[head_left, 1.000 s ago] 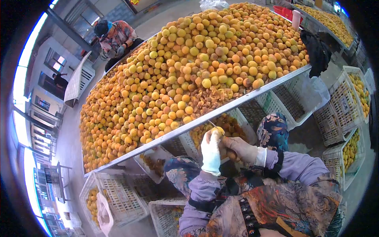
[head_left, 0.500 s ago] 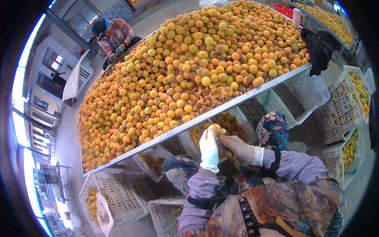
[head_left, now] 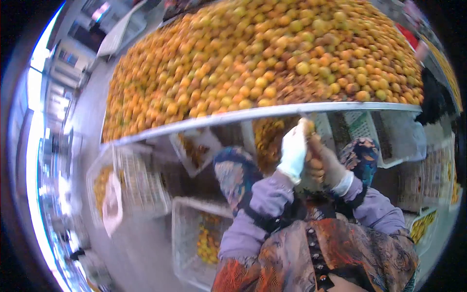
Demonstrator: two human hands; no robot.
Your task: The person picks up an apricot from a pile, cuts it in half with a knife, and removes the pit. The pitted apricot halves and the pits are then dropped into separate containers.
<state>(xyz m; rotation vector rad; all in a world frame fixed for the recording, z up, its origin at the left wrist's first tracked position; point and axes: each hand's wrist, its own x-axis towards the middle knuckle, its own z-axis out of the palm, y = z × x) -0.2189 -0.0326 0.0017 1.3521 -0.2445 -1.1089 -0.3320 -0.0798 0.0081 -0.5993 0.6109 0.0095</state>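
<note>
I see an apricot (head_left: 306, 125) pinched at the tips of both gloved hands, a little right of the frame's centre and just under the metal edge of the big table (head_left: 253, 113). The left hand (head_left: 294, 150), in a white glove, is curled shut around the fruit from the left side. The right hand (head_left: 325, 163), in a tan glove, is closed against it from the right, so the two hands press together with the fruit between their fingertips. The picture is smeared by motion, so I cannot tell whether the right hand also grips a small blade; it may.

Directly behind the hands, below the table edge, a white crate (head_left: 272, 138) holds orange fruit pieces. Above, filling the upper half of the frame, lies the heaped pile of apricots (head_left: 262, 58) on the table. Below the hands I see purple sleeves (head_left: 265, 204) and a patterned apron (head_left: 335, 253). At lower centre stands another crate (head_left: 197, 238) with some fruit in it, and at the left a crate (head_left: 129, 182) with a white bag (head_left: 112, 204) hanging on it.
</note>
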